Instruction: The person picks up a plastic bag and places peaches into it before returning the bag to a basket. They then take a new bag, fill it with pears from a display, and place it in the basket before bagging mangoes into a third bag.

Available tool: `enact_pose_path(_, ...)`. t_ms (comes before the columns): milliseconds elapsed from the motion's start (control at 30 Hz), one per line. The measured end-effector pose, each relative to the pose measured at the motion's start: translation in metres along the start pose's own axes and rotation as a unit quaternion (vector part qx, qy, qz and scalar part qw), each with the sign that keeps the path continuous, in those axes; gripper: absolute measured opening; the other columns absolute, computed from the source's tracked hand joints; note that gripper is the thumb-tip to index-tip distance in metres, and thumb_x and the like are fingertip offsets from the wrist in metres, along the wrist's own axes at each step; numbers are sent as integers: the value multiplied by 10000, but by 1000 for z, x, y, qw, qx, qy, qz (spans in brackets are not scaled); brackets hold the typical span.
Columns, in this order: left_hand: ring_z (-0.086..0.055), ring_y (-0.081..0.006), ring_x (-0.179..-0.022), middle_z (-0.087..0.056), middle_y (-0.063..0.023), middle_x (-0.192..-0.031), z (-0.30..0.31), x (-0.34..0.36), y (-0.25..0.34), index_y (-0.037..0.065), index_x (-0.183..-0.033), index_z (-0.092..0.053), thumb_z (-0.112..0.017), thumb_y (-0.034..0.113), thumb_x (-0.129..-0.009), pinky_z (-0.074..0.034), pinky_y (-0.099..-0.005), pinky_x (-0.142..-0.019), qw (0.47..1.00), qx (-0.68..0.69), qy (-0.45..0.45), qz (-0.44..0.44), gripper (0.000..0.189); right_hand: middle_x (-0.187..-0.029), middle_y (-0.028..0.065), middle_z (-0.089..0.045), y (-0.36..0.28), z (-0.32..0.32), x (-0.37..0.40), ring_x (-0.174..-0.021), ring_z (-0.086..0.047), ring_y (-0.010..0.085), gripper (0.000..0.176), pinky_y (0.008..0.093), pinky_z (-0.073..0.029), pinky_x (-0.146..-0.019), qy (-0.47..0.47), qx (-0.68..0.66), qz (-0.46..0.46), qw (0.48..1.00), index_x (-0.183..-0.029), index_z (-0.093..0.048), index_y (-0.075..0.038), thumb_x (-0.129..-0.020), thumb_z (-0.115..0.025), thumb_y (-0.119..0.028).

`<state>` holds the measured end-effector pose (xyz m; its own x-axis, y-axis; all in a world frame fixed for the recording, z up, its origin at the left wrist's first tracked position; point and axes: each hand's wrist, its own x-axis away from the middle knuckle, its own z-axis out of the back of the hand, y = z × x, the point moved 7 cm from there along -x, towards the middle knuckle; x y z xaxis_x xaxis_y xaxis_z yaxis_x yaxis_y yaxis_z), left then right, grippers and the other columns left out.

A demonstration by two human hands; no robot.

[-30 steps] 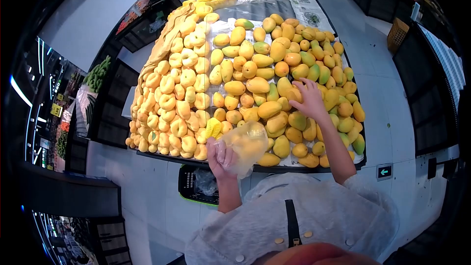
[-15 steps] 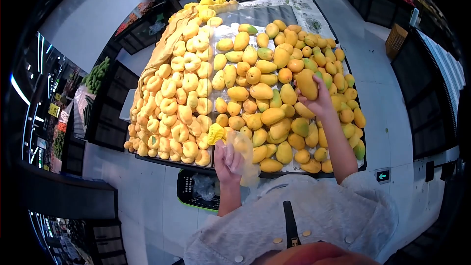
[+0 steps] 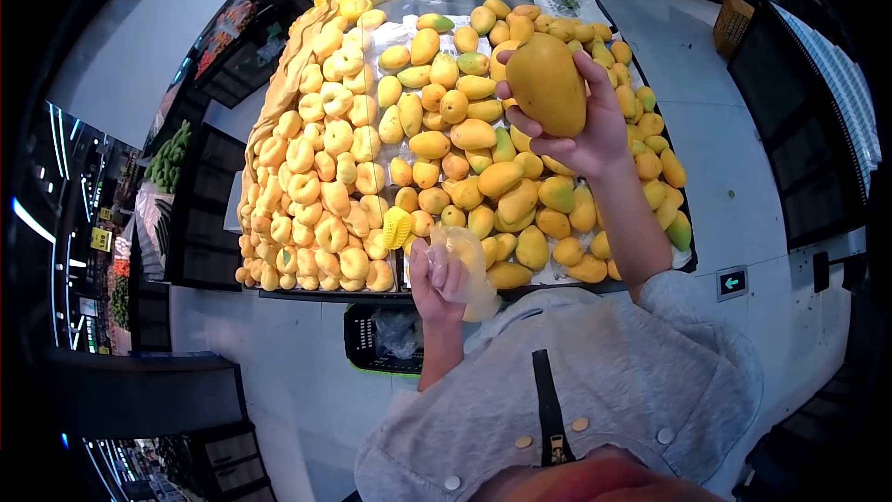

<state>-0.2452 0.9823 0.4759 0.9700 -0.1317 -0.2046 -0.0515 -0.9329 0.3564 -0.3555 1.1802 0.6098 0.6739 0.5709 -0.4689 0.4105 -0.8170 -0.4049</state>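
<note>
A large yellow mango [image 3: 546, 84] is lifted close to the camera in my right hand [image 3: 599, 135], whose fingers and thumb wrap around its lower and right sides. Low over the front edge of the stand, my left hand [image 3: 435, 281] is closed on a thin clear plastic bag [image 3: 477, 279], which hangs open to the right of the fingers. A yellow foam net [image 3: 397, 226] shows just above the left fist. Behind both hands spread loose mangoes [image 3: 474, 135], yellow with some green patches.
Flat, pale-yellow peaches [image 3: 316, 158] are heaped on the stand's left half, beside a tan cloth [image 3: 293, 84]. A black shopping basket [image 3: 358, 339] with crumpled plastic inside is below the front edge. Dark display counters [image 3: 790, 158] line the right side, beyond a tiled floor [image 3: 688, 65].
My right hand has raised the mango up from the pile, nearer to the camera, so it looks larger. My left hand still holds the bag. The view has shifted slightly.
</note>
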Motion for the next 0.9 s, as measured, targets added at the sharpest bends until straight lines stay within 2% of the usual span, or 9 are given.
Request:
enact_pose_path(67, -401, -86, -456, -411, 14, -634, 1, 2, 0, 143, -858, -412, -382, 222, -1038, -342, -203, -427, 1000, -10, 8, 0, 198, -1162, 212, -488, -2, 0, 4, -858, -547, 241, 656, 224, -447, -406, 10, 68, 6, 998, -1421, -273, 11, -990, -384, -470)
enact_pose_path(167, -395, -84, -458, -407, 19, -633, 4, 4, -3, 143, -863, -419, -389, 223, -1036, -341, -202, -432, 1000, -12, 24, 4, 193, -1214, 211, -490, 4, 0, 12, -923, -570, 281, 605, 268, -503, -443, -19, 16, -28, 999, -1435, -287, -7, -1013, -343, -436)
enact_pose_path(267, -374, -85, -451, -399, 20, -623, 6, 6, -9, 145, -852, -409, -421, 223, -1025, -313, -211, -428, 998, -12, 55, 12, 190, -1269, 203, -482, 4, 3, 18, -979, -561, 299, 590, 341, -565, -579, 40, 19, -1, 999, -1453, -284, -24, -1022, -321, -425)
enact_pose_path(367, -363, -86, -454, -395, 18, -626, 6, 5, -14, 146, -854, -407, -433, 230, -1022, -296, -216, -430, 997, -14, 69, 17, 189, -1293, 188, -487, 1, 2, 22, -1034, -547, 310, 555, 386, -558, -746, 145, 50, 34, 988, -1449, -308, -35, -1021, -367, -383)
enact_pose_path(467, -359, -86, -463, -394, 15, -634, 7, 3, -16, 145, -859, -409, -431, 237, -1023, -294, -216, -438, 997, -22, 68, 17, 189, -1296, 180, -495, -1, 25, 31, -1146, -520, 326, 526, 418, -519, -878, 171, 84, 72, 979, -1415, -360, -38, -1003, -447, -353)
enact_pose_path(567, -354, -85, -469, -394, 12, -639, 8, 4, -19, 146, -858, -407, -430, 236, -1025, -293, -214, -441, 997, -23, 66, 20, 191, -1314, 174, -490, -2, 68, 37, -1232, -485, 354, 514, 456, -483, -947, 44, -66, 51, 996, -1386, -387, -43, -984, -502, -344)
enact_pose_path(667, -350, -83, -470, -391, 12, -637, 8, 4, -20, 144, -854, -403, -427, 230, -1027, -293, -213, -441, 997, -20, 70, 20, 195, -1312, 185, -490, -11, 67, 47, -1279, -454, 369, 554, 505, -435, -1010, 317, 110, 105, 936, -1374, -382, -33, -972, -513, -391)
enact_pose_path(867, -345, -80, -468, -391, 14, -630, 10, 1, -23, 140, -846, -396, -426, 229, -1031, -292, -208, -441, 996, -24, 85, 13, 208, -1352, 200, -454, -6, 51, 36, -1280, -450, 397, 484, 569, -371, -1062, 238, -40, 103, 965, -1387, -373, -32, -960, -467, -240)
enact_pose_path(900, -343, -80, -467, -391, 14, -629, 10, 2, -24, 139, -843, -394, -426, 230, -1032, -291, -207, -441, 996, -25, 90, 13, 212, -1362, 198, -447, -8, 52, 37, -1281, -449, 396, 488, 572, -369, -1063, 237, -15, 123, 964, -1395, -364, -32, -954, -461, -217)
